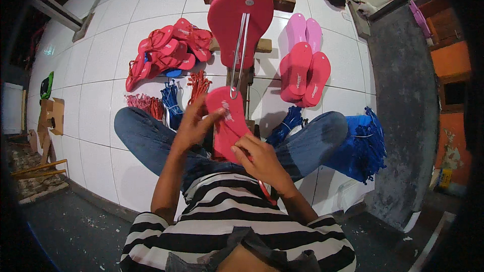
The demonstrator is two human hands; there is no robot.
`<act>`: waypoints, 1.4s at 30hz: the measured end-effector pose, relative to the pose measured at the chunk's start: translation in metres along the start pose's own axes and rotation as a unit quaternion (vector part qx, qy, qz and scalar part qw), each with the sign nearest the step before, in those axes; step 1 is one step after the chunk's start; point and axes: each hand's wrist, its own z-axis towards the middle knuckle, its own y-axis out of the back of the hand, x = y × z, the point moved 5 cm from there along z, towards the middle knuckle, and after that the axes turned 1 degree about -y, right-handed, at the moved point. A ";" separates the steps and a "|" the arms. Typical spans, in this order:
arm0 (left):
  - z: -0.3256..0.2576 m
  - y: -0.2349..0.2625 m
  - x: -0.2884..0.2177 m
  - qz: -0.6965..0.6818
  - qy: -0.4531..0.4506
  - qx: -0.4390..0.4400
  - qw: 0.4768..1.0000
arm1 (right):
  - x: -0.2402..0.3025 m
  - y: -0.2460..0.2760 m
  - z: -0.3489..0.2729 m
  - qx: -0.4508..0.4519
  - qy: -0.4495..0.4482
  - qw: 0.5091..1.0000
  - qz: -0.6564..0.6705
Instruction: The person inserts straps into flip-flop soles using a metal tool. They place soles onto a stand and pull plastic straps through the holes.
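I sit cross-legged on a white tiled floor. Both hands hold a red flip-flop sole (228, 123) over my lap. My left hand (194, 123) grips its left edge with the fingers spread across the top. My right hand (258, 156) pinches its lower right edge, and a red strap (266, 191) hangs below that hand. A long metal hook tool (240, 55) reaches from an upright red sole (240, 17) on a wooden stand (247, 78) down to the held sole's tip.
Finished red flip-flops (166, 53) lie piled at the back left, and red soles (304, 73) on pink soles (303, 29) at the back right. Red straps (145, 103) and blue straps (171, 100) lie bundled by my left knee. A big blue strap heap (364, 143) sits right, beside a grey concrete ledge (403, 100).
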 end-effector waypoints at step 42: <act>0.008 -0.020 -0.121 -0.043 -0.500 -0.032 0.864 | 0.076 0.063 0.051 -0.338 0.245 0.908 0.036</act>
